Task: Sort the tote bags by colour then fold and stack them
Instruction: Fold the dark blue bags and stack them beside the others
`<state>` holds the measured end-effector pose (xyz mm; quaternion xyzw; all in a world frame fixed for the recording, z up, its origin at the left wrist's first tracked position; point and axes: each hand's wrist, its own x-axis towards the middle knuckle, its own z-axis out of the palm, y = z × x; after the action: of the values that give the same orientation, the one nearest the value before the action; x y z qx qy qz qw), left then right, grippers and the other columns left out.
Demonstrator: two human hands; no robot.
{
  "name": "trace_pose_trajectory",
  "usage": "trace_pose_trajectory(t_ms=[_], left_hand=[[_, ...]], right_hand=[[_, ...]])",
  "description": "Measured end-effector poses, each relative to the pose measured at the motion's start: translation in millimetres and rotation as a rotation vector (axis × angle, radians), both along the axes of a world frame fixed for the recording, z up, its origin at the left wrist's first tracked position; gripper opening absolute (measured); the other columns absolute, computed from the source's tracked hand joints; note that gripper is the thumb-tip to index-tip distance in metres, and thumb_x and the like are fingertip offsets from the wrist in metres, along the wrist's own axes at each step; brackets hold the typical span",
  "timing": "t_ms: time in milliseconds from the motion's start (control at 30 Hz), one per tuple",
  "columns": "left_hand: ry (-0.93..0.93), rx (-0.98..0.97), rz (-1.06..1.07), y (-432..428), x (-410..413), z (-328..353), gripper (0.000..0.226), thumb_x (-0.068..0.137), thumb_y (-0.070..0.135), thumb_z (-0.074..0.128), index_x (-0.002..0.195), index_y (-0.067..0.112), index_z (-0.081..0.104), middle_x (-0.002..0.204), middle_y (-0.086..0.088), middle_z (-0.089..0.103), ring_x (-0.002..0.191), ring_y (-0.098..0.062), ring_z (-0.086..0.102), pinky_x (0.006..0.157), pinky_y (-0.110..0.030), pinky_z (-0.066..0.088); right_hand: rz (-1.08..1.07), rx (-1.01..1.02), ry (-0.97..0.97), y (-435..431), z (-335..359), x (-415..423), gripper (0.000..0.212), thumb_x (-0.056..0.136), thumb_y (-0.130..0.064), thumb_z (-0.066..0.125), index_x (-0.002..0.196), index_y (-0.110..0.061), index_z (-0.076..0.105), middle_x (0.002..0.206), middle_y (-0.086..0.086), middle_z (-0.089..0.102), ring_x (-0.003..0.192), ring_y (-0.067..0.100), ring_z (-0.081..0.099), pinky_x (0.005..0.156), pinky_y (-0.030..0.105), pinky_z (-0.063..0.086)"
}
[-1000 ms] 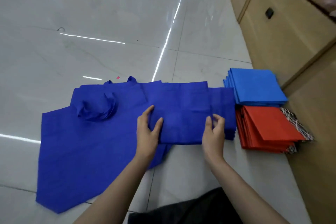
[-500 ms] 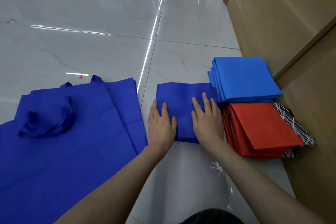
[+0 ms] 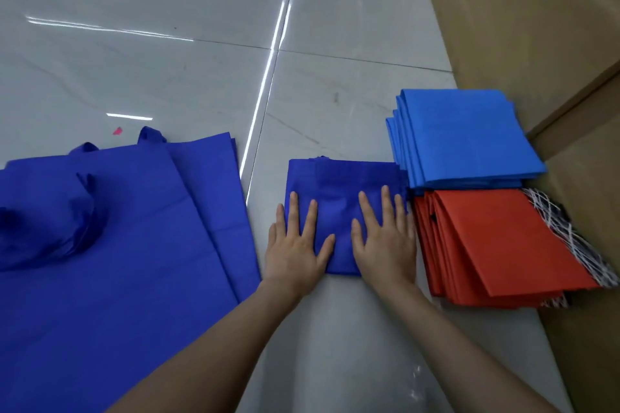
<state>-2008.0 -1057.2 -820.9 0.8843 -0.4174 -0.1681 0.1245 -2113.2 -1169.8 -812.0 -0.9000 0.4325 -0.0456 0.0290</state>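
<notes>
A folded dark blue tote bag (image 3: 339, 184) lies on the floor in the middle. My left hand (image 3: 297, 245) presses flat on its left edge, fingers straight and spread. On its right half rests my right hand (image 3: 382, 238), also flat. Unfolded dark blue tote bags (image 3: 134, 238) lie spread at the left, handles bunched on top. At the right sits a stack of folded light blue bags (image 3: 466, 137), and nearer me a stack of folded red bags (image 3: 496, 241).
Glossy white floor tiles (image 3: 167, 60) stretch away ahead. Wooden cabinets (image 3: 536, 27) run along the right side, right behind the stacks. A black-and-white patterned item (image 3: 557, 231) pokes out under the red stack.
A second ago both hands were folding the dark blue bag over the spread pile. Now it lies folded small beside the stacks, with both hands pressing flat on it.
</notes>
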Motion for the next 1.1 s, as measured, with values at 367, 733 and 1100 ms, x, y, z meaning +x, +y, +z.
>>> trace_pose_trajectory(t_ms=[367, 733, 1100], left_hand=[[0.032, -0.285, -0.080, 66, 41, 82, 0.049, 0.098, 0.028, 0.044, 0.145, 0.018, 0.032, 0.156, -0.007, 0.017, 0.142, -0.025, 0.020, 0.113, -0.035, 0.018], [0.145, -0.149, 0.140, 264, 62, 69, 0.067, 0.079, 0.057, 0.034, 0.127, 0.014, 0.053, 0.143, -0.009, 0.039, 0.128, -0.026, 0.043, 0.103, -0.031, 0.033], [0.140, 0.050, 0.117, 413, 46, 33, 0.108, 0.063, 0.085, 0.044, 0.149, 0.023, 0.020, 0.157, 0.001, 0.008, 0.143, -0.016, 0.014, 0.113, -0.023, 0.009]], right_hand=[[0.013, 0.169, -0.022, -12, 77, 0, 0.053, 0.096, -0.046, 0.039, 0.145, -0.025, 0.034, 0.149, 0.008, 0.029, 0.139, 0.026, 0.018, 0.114, 0.053, -0.001], [0.726, 0.232, -0.270, 153, 90, 41, 0.031, 0.086, -0.022, 0.042, 0.102, -0.008, 0.065, 0.110, 0.007, 0.059, 0.102, 0.027, 0.055, 0.091, 0.032, 0.041], [1.050, 0.276, 0.258, 293, 16, 58, 0.058, 0.081, -0.032, 0.070, 0.133, -0.017, 0.051, 0.146, 0.005, 0.042, 0.135, 0.024, 0.039, 0.110, 0.040, 0.030]])
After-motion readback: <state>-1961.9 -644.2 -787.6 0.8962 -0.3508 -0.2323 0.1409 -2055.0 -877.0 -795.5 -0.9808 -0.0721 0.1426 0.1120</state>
